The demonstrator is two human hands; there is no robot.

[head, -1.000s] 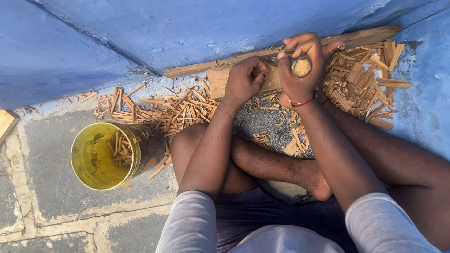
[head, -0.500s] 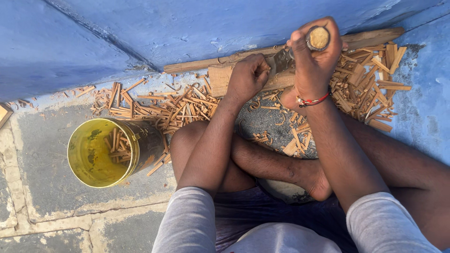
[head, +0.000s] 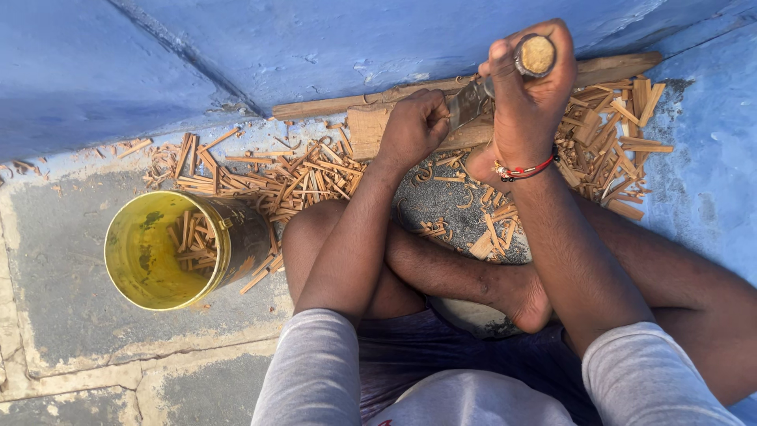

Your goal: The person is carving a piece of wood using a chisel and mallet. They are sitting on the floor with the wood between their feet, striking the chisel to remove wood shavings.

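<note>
Splitting wood against a blue wall
Right hand (head: 527,95) grips a raised wooden-handled blade (head: 473,99); left hand (head: 414,126) (fingers closed) pinches the wood piece (head: 371,130) below, so a crooked chop risks those fingers

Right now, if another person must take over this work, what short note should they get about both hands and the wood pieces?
Left hand: closed, pressing a small piece against the flat wooden block.
Right hand: raised, gripping a metal-bladed tool with a round wooden handle.
Cut thin brown wooden sticks lie scattered on the floor by the blue wall; some are already in the yellow metal tin lying on its side.
Left: many loose sticks are not in the tin.
</note>
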